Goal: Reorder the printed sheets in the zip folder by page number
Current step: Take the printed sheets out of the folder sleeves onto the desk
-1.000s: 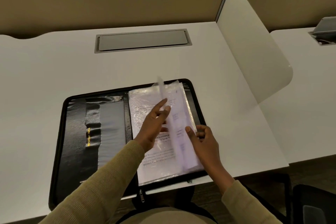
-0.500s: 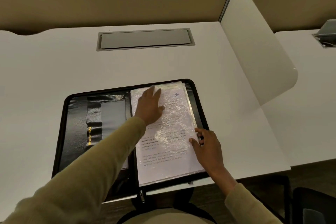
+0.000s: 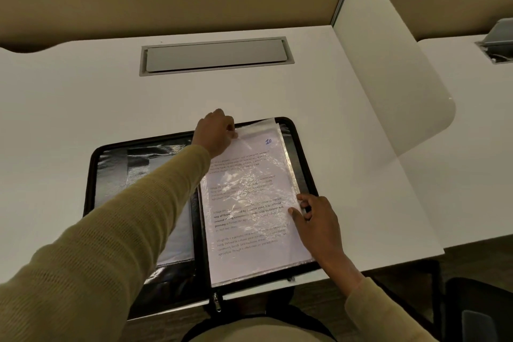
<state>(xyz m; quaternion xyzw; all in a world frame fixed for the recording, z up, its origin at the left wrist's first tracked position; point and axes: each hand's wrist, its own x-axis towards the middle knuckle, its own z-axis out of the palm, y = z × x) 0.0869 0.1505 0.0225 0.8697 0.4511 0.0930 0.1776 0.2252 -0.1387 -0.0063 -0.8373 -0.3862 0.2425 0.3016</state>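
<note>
Only the head view to go on here. The folder (image 3: 111, 203) lies unzipped and flat at the near edge of the desk (image 3: 83, 97), its black left flap bare and the sheets (image 3: 249, 203) stacked on its right half inside crinkly clear sleeves. The top sheet has a handwritten "10" (image 3: 268, 141) in its far right corner.

Progress-wise, I can't tell how much is sorted: just one page number shows, and the rest of the stack is hidden under it. My guess is it's mid-job, with more checking left.

The left hand (image 3: 215, 133) is closed in a pinch on the sleeve's far left corner, by the spine. The right hand (image 3: 316, 219) rests loose on the sheets' right edge, thumb on top and fingers curled by the edge, not really gripping anything.

The sheets sit portrait, long axis running away from the person and tilted slightly left at the far end. The text reads upright from the person's side, top edge pointing to the far side of the desk.
</note>
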